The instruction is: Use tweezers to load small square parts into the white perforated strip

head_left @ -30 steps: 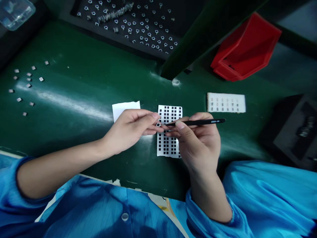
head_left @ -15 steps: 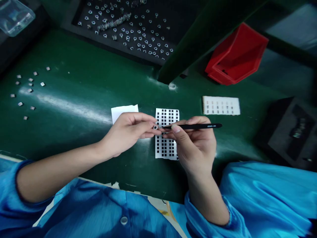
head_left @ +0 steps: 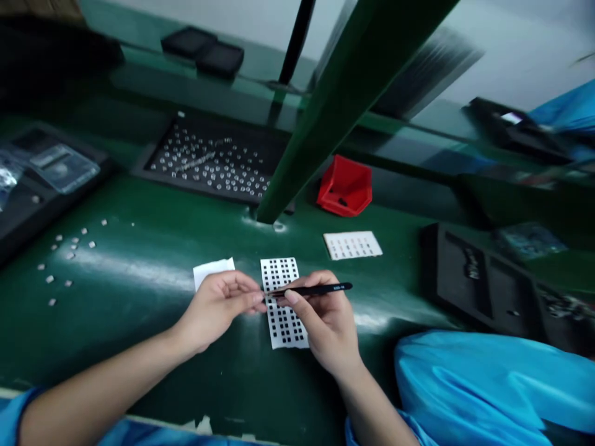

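Note:
My left hand is closed in a pinch, its fingertips on a small square piece that is mostly hidden now. My right hand grips black tweezers, whose tips point left and meet the left fingertips. Beneath both hands lies a white sheet with rows of small black squares, partly covered by the right fingers. A blank white paper is on the green table just behind my left hand.
Small metal squares are scattered at left. Behind stand a black tray of small frames, a green post and a red bin. A white foam block and black tray lie right. A blue sleeve is close on the right.
The camera view has tilted up, so more of the table's far side shows. The left fingers have curled further around the small square piece, which shows less; the tweezers stay at it.

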`<state>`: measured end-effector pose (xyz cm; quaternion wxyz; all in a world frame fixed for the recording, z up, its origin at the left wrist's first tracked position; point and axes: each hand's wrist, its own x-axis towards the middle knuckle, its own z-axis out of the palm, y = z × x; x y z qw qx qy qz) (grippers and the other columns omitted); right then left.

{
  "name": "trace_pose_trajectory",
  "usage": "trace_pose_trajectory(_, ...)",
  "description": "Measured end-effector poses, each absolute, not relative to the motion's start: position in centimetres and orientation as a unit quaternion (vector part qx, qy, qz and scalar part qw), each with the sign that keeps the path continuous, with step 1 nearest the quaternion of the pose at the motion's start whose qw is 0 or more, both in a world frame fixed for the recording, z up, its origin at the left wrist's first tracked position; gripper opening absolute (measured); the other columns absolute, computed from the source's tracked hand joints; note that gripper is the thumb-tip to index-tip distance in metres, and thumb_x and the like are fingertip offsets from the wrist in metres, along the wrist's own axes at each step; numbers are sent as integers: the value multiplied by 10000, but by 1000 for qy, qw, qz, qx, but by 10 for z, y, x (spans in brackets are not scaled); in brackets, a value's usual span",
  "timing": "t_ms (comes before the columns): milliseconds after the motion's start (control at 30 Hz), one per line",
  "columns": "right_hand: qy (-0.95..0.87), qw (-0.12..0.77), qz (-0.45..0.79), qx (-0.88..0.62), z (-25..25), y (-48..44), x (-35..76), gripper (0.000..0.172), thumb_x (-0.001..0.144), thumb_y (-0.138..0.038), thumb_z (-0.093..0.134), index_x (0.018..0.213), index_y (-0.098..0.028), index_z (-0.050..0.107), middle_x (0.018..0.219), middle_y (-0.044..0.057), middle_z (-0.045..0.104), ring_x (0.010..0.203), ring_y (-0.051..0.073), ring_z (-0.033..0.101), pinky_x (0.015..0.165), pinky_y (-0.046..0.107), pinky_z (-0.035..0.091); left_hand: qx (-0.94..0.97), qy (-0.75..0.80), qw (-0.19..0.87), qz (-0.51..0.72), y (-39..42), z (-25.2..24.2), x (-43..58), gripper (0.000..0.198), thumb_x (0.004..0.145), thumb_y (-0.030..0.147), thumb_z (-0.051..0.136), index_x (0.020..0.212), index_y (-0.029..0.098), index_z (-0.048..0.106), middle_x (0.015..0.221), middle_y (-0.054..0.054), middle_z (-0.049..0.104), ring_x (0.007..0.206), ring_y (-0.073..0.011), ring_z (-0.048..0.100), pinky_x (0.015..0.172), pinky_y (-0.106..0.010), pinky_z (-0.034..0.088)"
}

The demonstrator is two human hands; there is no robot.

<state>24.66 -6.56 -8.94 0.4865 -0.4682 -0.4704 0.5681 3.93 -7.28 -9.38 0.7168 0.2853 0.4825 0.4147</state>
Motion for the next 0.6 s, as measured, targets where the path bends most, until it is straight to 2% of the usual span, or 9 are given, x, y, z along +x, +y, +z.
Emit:
trace_pose_trajectory(100,-425,534,558,-472,-89,-59,253,422,889,-456,963,1030,-272,611,926,14,834,761,185,824,733,290,671,340,464,691,438,-75,-89,37,192,831,293,934,878,175,790,765,-14,771,718,-108,709,717,-205,566)
trace_pose_trajectory(200,-401,563,550,-469,-92,-55,254,460,856,-489,983,1027,-269,616,917,19,837,763,191,825,736,297,674,378,443,682,443,-79,-88,36,204,833,280,927,816,176,752,762,-4,729,723,-102,660,726,-207,539)
trace_pose_trajectory(367,-378,555,560,-485,-95,-59,247,435,871,-490,965,1035,-267,629,934,36,838,775,198,804,755,317,647,373,422,683,465,-73,-96,32,375,783,369,987,729,188,664,802,-52,786,749,-164,726,749,-280,573)
trace_pose_trajectory(533,-366,564,565,-479,-91,-64,240,451,847,-512,976,1027,-273,639,923,28,826,818,234,828,781,341,643,415,431,639,484,-64,-97,24,394,755,403,1014,763,191,682,784,-58,803,716,-152,732,701,-255,555)
trace_pose_trajectory(600,-369,565,565,-475,-90,-64,238,453,841,-519,979,1018,-270,645,904,29,820,843,247,836,783,341,641,420,438,623,494,-60,-94,20,408,758,397,1009,767,199,652,809,-64,826,741,-168,766,717,-268,583)
